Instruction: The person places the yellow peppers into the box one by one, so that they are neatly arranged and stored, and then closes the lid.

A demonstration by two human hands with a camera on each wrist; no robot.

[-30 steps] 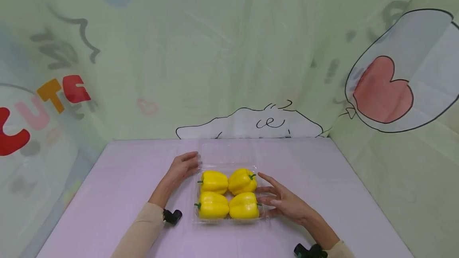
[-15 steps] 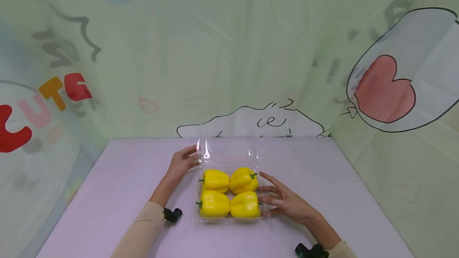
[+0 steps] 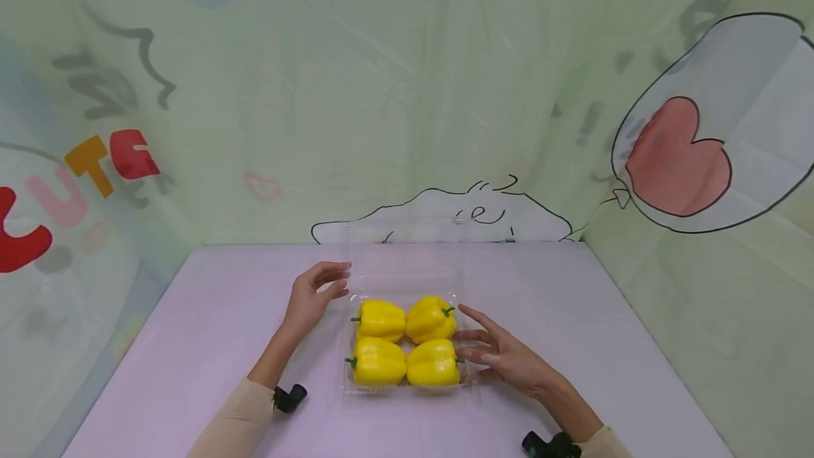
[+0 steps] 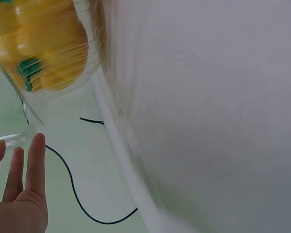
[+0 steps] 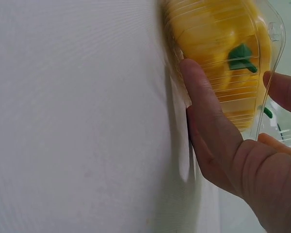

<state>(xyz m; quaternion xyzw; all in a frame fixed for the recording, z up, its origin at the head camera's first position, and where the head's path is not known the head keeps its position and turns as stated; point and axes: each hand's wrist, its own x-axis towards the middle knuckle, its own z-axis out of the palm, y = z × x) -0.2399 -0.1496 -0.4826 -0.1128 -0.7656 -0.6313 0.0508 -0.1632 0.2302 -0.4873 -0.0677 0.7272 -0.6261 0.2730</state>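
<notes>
Several yellow bell peppers (image 3: 378, 362) with green stems lie in a clear plastic clamshell box (image 3: 407, 391), in two rows. Its transparent lid (image 3: 407, 267) is raised at the far side. My left hand (image 3: 311, 299) is at the lid's left edge, fingertips right at the plastic; the left wrist view shows its fingers (image 4: 36, 165) extended. Along the box's right side lies my right hand (image 3: 505, 359), fingers spread. In the right wrist view, a finger (image 5: 203, 90) rests against the ribbed side wall, while another reaches the rim.
The box stands on a pale lilac tabletop (image 3: 254, 288). Behind the table hangs a printed pale green cloth (image 3: 381, 90), with similar cloth on both sides. A black wrist camera (image 3: 290, 398) sits on the left wrist, and another (image 3: 550, 445) on the right.
The lid has tilted up a little from lying back flatter. My left hand has shifted slightly left, its fingers now at the lid's edge. The right hand and the peppers stay put.
</notes>
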